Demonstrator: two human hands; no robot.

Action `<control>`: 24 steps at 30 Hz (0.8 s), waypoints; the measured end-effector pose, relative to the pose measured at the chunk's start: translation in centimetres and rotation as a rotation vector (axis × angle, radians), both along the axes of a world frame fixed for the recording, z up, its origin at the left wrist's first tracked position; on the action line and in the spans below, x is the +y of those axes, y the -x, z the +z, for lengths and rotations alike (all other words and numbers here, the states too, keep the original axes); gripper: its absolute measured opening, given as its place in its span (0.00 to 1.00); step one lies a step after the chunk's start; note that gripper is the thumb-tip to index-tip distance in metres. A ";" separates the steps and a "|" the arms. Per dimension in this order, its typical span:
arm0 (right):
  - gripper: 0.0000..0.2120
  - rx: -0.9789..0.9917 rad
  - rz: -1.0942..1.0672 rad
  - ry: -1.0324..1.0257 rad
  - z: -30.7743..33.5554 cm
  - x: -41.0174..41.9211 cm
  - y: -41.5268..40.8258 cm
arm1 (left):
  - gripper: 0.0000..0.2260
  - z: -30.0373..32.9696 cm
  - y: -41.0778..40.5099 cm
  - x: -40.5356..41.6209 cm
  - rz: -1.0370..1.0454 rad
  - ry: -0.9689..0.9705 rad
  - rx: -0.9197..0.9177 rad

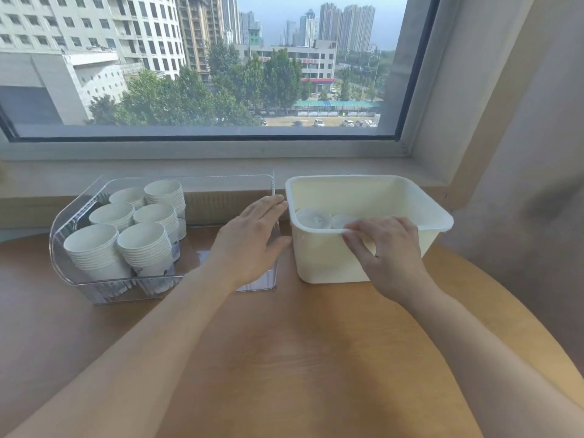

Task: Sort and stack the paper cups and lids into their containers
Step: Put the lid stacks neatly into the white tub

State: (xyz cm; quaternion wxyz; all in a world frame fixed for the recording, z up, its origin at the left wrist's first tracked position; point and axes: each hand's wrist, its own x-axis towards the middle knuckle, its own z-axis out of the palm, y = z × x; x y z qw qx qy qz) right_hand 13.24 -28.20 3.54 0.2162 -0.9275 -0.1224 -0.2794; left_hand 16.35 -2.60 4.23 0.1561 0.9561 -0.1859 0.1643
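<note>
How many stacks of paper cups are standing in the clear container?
6 stacks, in two columns at the clear container's left end: front and, middle and, back and. None seem hidden.

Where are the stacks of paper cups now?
In the head view, the paper cups stand at left in the clear container, left of the left hand.

It looked like an upper-floor office: a wooden counter (284, 358) stood beneath a wide window (202, 67) overlooking city towers.
</note>
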 end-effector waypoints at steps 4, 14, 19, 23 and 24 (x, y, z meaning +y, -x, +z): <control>0.11 0.001 0.004 0.008 -0.1 0.3 -1.6 | 0.28 -0.5 0.0 0.5 -0.007 0.025 -0.023; 0.11 -0.013 0.040 0.004 -0.2 1.8 -4.1 | 0.30 -1.5 0.3 4.0 -0.017 0.131 -0.007; 0.11 0.011 0.053 0.008 -0.2 3.1 -5.2 | 0.33 -1.8 0.4 4.3 -0.004 0.203 0.024; 0.11 -0.006 0.051 0.009 -0.6 4.2 -5.7 | 0.34 -2.4 0.0 4.3 -0.033 0.273 0.082; 0.11 -0.012 0.048 0.011 -0.6 4.4 -5.8 | 0.34 -2.4 -0.1 4.2 -0.045 0.286 0.092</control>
